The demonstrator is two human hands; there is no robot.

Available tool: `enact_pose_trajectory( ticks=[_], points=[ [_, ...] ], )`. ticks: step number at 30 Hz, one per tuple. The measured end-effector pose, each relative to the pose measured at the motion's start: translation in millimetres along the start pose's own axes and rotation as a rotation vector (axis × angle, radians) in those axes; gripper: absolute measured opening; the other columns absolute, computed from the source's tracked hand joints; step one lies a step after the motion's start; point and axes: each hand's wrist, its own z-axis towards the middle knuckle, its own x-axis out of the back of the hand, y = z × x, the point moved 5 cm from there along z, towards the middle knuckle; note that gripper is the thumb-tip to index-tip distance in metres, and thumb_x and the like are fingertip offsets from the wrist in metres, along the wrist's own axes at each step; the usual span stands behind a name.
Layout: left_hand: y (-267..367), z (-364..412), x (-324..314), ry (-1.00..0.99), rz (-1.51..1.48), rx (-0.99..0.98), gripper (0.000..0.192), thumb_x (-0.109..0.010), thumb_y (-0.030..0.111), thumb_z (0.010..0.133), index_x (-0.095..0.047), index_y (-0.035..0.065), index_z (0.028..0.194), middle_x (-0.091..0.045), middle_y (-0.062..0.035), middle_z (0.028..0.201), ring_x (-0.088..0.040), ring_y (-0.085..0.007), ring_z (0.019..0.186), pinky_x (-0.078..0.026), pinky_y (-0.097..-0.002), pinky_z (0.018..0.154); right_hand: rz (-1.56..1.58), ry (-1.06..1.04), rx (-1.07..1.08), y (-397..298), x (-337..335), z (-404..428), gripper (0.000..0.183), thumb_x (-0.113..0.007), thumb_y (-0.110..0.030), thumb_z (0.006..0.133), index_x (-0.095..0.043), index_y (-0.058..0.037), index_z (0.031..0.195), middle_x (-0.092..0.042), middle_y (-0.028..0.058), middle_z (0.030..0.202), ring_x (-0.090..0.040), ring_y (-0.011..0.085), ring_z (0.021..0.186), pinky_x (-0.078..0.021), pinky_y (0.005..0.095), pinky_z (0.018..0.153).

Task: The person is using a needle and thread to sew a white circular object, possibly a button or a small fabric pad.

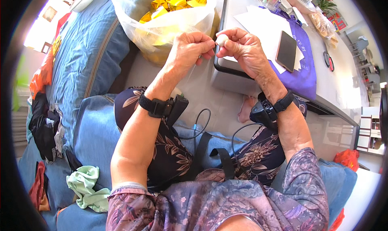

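Note:
Both my hands are raised in front of me, close together, between a plastic bag and the table corner. My right hand (244, 46) pinches a small round white object (222, 40) between thumb and fingers; it may be a ball or spool of thread. The thumb and index finger of my left hand (194, 46) are pressed together, their tips almost at the white object. A faint thin line shows below that hand, but I cannot tell what it holds. The translucent plastic bag (127, 21), with folded gold foil pieces (175, 3) inside, stands just beyond my left hand.
On the grey-white table (336, 76) at right lie a smartphone (286, 51), white paper sheets (257, 21) and a purple bag (303, 76). A blue-covered sofa (81, 46) runs along the left, with a light green cloth (86, 185) on it. Black cables (209, 115) hang from my wrist devices.

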Motion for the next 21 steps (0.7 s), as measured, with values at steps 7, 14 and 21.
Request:
enact_pose_trajectory(
  ticks=[7,14,21],
  points=[
    [-6.2,-2.6,-11.7,-0.088,-0.039,0.069,0.015,-0.06,0.018,0.084,-0.066,0.0035,0.083,-0.065,-0.0035,0.07,-0.058,-0.0071,0.062,-0.039,-0.0179,0.049,0.247,0.101,0.125,1.4,19.3,6.5,0.025,-0.063,-0.015,0.085,-0.057,0.0008,0.103,-0.063,0.0088,0.09,-0.062,0.0165,0.081,-0.0535,0.0313,0.075],
    [-9.3,-5.0,-18.8,-0.138,0.017,0.101,0.013,-0.06,0.015,0.084,-0.065,0.0033,0.08,-0.063,-0.0031,0.069,-0.056,-0.0064,0.059,-0.039,-0.0179,0.048,0.218,0.232,0.107,-7.0,34.8,6.1,0.02,-0.062,-0.013,0.085,-0.057,0.0011,0.099,-0.062,0.0089,0.087,-0.063,0.0192,0.083,-0.0551,0.0334,0.074],
    [8.3,-4.3,-4.1,-0.114,-0.19,0.041,0.013,-0.059,0.013,0.086,-0.065,0.0025,0.083,-0.062,-0.0023,0.067,-0.052,-0.0041,0.057,-0.036,-0.0142,0.048,-0.379,0.279,0.082,-5.6,41.9,1.0,0.014,-0.061,-0.004,0.085,-0.055,0.0046,0.094,-0.06,0.0093,0.077,-0.062,0.0139,0.067,-0.0554,0.0267,0.061]
  ],
)
